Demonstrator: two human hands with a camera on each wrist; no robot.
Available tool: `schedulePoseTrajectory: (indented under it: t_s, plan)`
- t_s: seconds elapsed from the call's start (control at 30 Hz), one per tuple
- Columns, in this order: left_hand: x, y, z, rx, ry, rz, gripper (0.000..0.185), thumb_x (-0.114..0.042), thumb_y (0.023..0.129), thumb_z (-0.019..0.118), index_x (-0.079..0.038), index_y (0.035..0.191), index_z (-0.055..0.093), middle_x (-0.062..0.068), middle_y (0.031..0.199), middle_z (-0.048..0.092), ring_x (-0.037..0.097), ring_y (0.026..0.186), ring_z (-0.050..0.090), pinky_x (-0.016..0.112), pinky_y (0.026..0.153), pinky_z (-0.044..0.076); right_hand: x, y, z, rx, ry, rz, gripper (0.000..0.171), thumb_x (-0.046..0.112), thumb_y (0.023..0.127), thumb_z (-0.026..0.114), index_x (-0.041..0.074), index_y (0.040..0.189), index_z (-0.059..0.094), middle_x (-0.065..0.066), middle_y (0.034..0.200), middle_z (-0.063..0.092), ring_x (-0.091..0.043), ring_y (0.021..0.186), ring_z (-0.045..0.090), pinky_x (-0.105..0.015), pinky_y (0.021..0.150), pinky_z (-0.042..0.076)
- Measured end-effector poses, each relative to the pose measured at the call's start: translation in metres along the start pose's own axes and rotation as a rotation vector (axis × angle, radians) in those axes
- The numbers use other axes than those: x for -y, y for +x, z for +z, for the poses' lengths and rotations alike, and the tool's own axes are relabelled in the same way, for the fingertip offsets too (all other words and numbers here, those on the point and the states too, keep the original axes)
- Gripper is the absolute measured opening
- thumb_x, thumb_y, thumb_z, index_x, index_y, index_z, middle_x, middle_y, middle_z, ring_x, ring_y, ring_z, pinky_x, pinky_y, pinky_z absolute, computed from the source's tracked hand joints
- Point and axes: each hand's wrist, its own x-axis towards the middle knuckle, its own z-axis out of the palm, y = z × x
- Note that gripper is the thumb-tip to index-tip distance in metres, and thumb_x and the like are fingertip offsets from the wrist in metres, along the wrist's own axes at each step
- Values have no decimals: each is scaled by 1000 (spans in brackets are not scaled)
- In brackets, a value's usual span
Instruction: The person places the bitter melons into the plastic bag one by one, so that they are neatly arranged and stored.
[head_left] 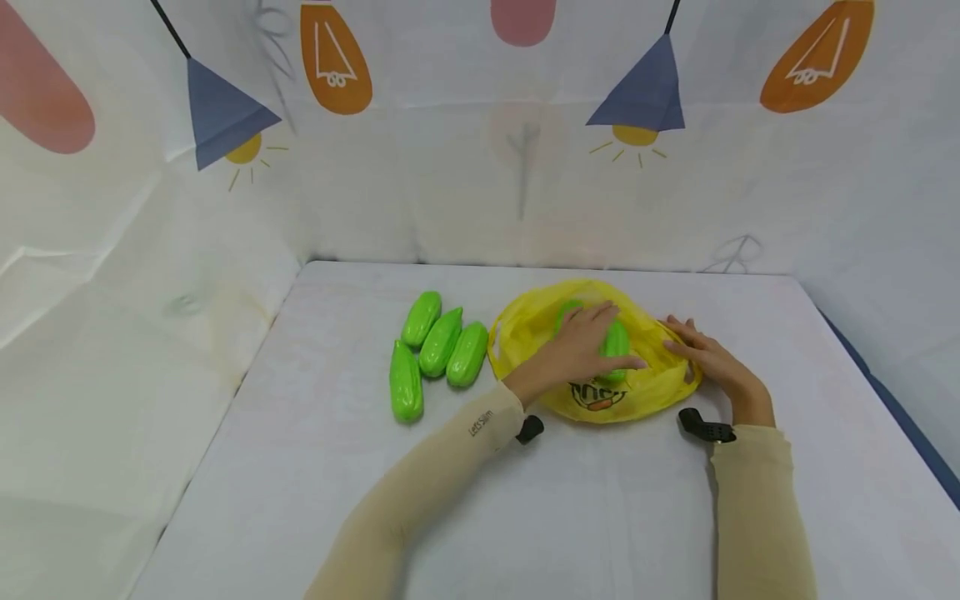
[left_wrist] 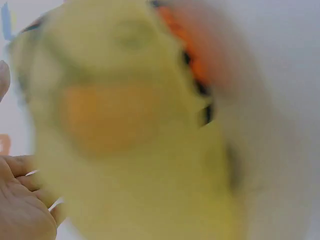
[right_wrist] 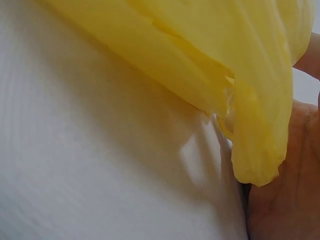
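Note:
A yellow plastic bag [head_left: 600,398] with an orange print lies open on the white table [head_left: 585,500]. My left hand [head_left: 581,346] reaches into its mouth, fingers and thumb round a green toy cucumber [head_left: 618,342]. Another green piece [head_left: 566,312] shows inside behind the hand. My right hand [head_left: 705,354] holds the bag's right rim. In the left wrist view the bag [left_wrist: 130,150] is a yellow blur beside the palm [left_wrist: 20,210]. In the right wrist view a fold of the bag [right_wrist: 200,50] hangs against the palm [right_wrist: 285,200].
Several green toy cucumbers [head_left: 441,342] lie grouped on the table left of the bag. A printed white backdrop [head_left: 480,167] walls the back and left side. A dark blue edge [head_left: 907,425] runs along the table's right side.

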Motion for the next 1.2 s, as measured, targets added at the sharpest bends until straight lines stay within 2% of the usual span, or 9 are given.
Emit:
schedulePoseTrajectory:
  t_s: [0.2,0.3,0.4,0.57,0.73,0.93,1.07,1.2]
  plan:
    - [7,-19,-45,-130,-72,30,95,-65,88,58,-12,157,19,2,164,20,19,150,20,38,125,10,-1,1,1,-3,0,7,77,47,99,51,17,158,12,-4,164,-5,-29,146,-28,-66,111,-18]
    - [17,-32,-69,-193,-118,22,94,-62,88,61,-14,157,20,1,164,21,19,150,20,39,124,11,3,0,0,-3,4,12,76,45,100,51,16,158,13,-4,164,-5,-29,146,-27,-65,112,-18]
    - [33,-48,-86,-262,-175,8,93,-58,88,64,-15,157,21,0,163,23,20,150,20,41,124,12,3,1,0,-3,4,19,74,42,101,50,14,158,12,-5,163,-6,-30,146,-28,-65,112,-19]
    - [68,-77,-104,-357,-260,-54,90,-54,89,66,-15,157,22,2,163,24,23,150,21,46,123,18,0,1,1,4,17,11,74,43,101,50,14,158,13,-5,164,-6,-29,146,-29,-66,111,-19]
    - [111,-103,-111,-416,-337,-138,91,-63,87,61,-18,157,24,2,162,24,23,150,22,49,120,23,1,-3,1,4,30,5,77,46,99,52,13,158,15,-4,164,-5,-27,146,-28,-66,112,-18]
    - [166,-126,-103,-440,-373,-265,93,-70,85,56,-21,157,24,2,162,25,26,150,20,52,120,23,0,-5,1,-1,29,0,78,47,98,52,14,158,15,-3,164,-5,-26,146,-28,-66,112,-18]
    - [197,-142,-96,-401,-427,-329,90,-68,87,57,-21,157,22,5,162,25,27,150,20,54,120,21,-1,-4,2,0,27,-10,77,45,99,52,12,158,15,-5,164,-5,-27,146,-28,-67,111,-18]
    - [224,-158,-92,-329,-490,-372,86,-65,90,55,-24,157,21,5,162,24,29,151,19,58,119,19,0,-3,3,-5,25,-13,76,44,100,52,12,158,14,-5,164,-5,-28,146,-27,-66,112,-18]
